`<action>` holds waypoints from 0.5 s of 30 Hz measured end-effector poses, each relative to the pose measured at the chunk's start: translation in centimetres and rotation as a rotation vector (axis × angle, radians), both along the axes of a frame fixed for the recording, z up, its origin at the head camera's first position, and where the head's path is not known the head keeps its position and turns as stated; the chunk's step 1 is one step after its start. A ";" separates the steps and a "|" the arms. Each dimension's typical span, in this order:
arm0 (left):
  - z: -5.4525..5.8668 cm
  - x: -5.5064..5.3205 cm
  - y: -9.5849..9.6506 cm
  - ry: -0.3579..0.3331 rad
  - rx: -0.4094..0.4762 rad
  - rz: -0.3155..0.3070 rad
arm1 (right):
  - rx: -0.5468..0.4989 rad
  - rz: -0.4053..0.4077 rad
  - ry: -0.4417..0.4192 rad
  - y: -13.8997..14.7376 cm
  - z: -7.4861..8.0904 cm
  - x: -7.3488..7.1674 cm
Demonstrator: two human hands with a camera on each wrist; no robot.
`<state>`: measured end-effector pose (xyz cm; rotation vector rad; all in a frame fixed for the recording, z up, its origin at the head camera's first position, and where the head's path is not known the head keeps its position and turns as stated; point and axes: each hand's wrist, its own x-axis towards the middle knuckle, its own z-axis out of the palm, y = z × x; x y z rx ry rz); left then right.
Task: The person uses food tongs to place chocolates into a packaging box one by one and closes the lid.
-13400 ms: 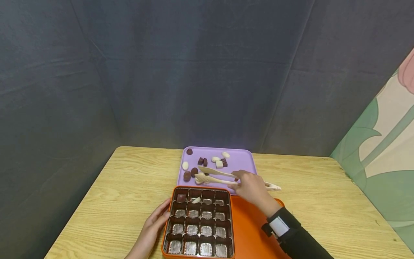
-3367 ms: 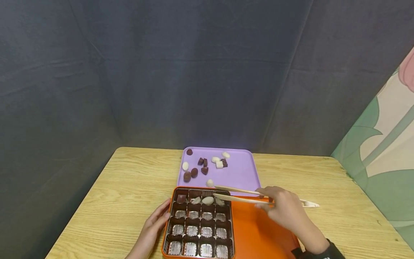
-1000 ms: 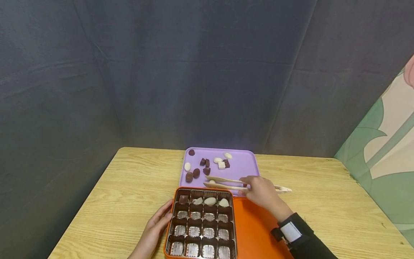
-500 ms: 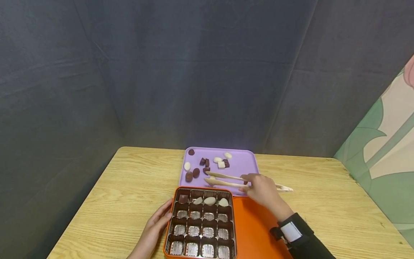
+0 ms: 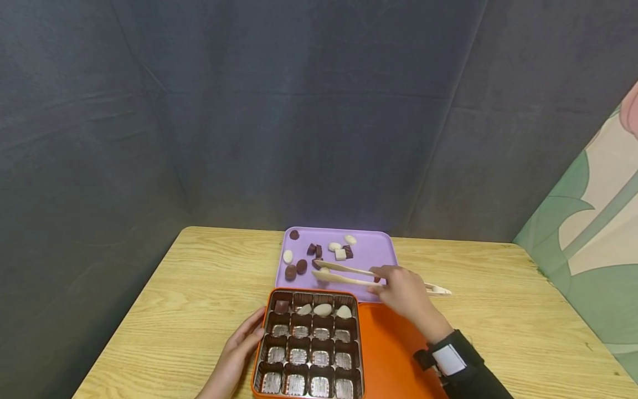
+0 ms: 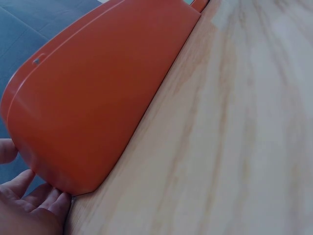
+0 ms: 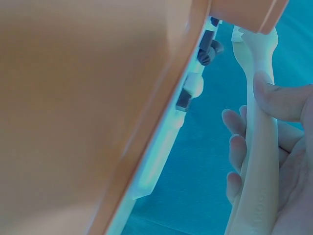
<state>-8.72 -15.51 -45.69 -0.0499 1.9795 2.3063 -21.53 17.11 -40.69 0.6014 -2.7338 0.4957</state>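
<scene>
My right hand (image 5: 406, 291) holds pale tongs (image 7: 261, 161) over the front of the purple tray (image 5: 366, 260). Their arms stand apart, with a small whitish chocolate (image 5: 325, 270) partly hidden between the tips. On the left, my left hand (image 5: 239, 346) rests its fingers (image 6: 59, 201) against the side of an orange box (image 6: 98, 93). Inside it sits a brown divided insert (image 5: 309, 342). Its back row holds one dark square chocolate (image 5: 281, 306) and three white pieces, including an oval one (image 5: 323, 309). The compartments in front of that row show bare bottoms.
Dark and white chocolates lie on the tray, among them a round brown one (image 5: 291, 272) and a white square (image 5: 340, 254). An orange lid-like panel (image 5: 389, 354) lies right of the box, under my right forearm. A dark curtain (image 5: 299, 111) hangs behind the wooden table (image 5: 199, 277).
Since the oldest frame, two white pieces have come into the back row's two right compartments. Lately the right hand has moved back over the tray, and the tongs' tips have spread around the whitish chocolate.
</scene>
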 end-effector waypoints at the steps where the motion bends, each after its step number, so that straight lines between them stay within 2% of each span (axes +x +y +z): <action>1: 0.0 0.0 0.0 0.000 0.000 -0.001 | -0.003 0.001 0.001 -0.1 0.1 0.1; 9: 0.1 0.0 0.0 -0.003 0.009 -0.018 | -0.033 0.028 0.006 -0.8 1.5 1.2; 15: 0.1 0.0 0.0 -0.014 0.014 -0.008 | -0.042 0.054 0.012 -1.4 2.2 2.2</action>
